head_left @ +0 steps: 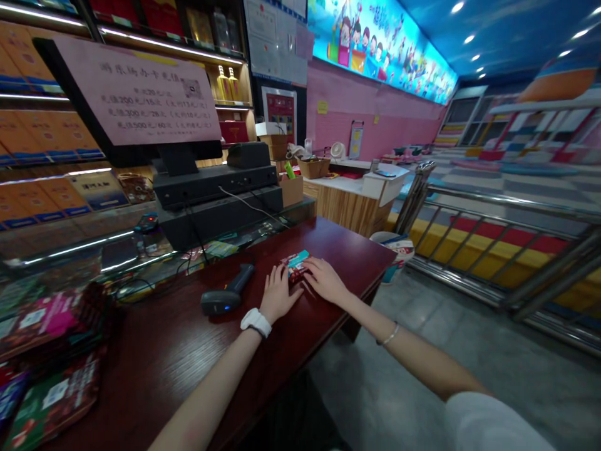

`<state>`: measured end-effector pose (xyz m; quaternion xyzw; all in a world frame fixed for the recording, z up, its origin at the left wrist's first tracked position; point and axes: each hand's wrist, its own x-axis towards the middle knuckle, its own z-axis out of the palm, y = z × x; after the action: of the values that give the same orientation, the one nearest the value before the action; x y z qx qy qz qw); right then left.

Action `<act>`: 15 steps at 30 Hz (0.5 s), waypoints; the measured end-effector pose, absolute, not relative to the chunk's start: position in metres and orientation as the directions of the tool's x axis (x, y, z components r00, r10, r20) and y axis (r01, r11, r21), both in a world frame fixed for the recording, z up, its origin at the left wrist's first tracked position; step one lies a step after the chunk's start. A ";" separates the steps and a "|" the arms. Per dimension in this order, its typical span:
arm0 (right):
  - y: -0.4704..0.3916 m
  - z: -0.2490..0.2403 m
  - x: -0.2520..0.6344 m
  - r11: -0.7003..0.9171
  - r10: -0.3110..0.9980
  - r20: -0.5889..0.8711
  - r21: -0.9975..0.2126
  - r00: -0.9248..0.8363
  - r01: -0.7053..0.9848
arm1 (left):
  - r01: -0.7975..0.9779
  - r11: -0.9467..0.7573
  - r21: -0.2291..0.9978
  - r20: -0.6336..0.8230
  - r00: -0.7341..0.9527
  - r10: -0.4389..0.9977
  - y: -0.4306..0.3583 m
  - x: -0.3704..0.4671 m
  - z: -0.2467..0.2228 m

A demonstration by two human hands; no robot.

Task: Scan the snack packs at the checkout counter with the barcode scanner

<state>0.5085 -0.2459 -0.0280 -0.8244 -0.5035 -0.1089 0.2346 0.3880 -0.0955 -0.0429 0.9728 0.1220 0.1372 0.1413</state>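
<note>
A small red packet with a turquoise strip (297, 262) lies on the dark red wooden desk (188, 357). My left hand (278, 294) rests at its left side, palm down, fingers stretched and thumb spread, the fingertips at the packet's edge. From the right, my right hand (326, 282) reaches over with fingers bent together onto the packet's right end; the thumb is partly hidden. The packet's print is too blurred to read. To the left of my left hand lies a dark barcode scanner (228, 293) with a blue light.
Red and green packets (51, 351) are piled at the left. Behind the desk stand a monitor with a pink paper sign (141, 94) and a black cash-register unit (218, 188). A bin (394, 250) stands beyond the right edge, near a metal railing (493, 238).
</note>
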 end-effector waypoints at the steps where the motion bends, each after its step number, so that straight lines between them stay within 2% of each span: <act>1: -0.247 -0.032 0.495 -0.406 0.782 0.404 -0.249 0.475 0.879 | 0.176 -0.940 0.293 0.244 0.936 0.252 -0.098 0.383 -0.043; 6: -0.244 -0.039 0.467 -0.526 0.791 0.260 -0.174 0.554 0.832 | 0.182 -0.953 0.242 0.218 0.947 0.237 -0.104 0.372 -0.038; 15: -0.214 -0.028 0.505 -0.589 0.785 0.071 -0.226 0.616 0.776 | 0.308 -0.910 0.277 0.065 0.939 0.338 -0.095 0.400 -0.027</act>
<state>0.5051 -0.2142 -0.0278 -0.8911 -0.4378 0.0181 0.1180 0.4003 -0.0946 -0.0273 0.9757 0.1656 0.0558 0.1324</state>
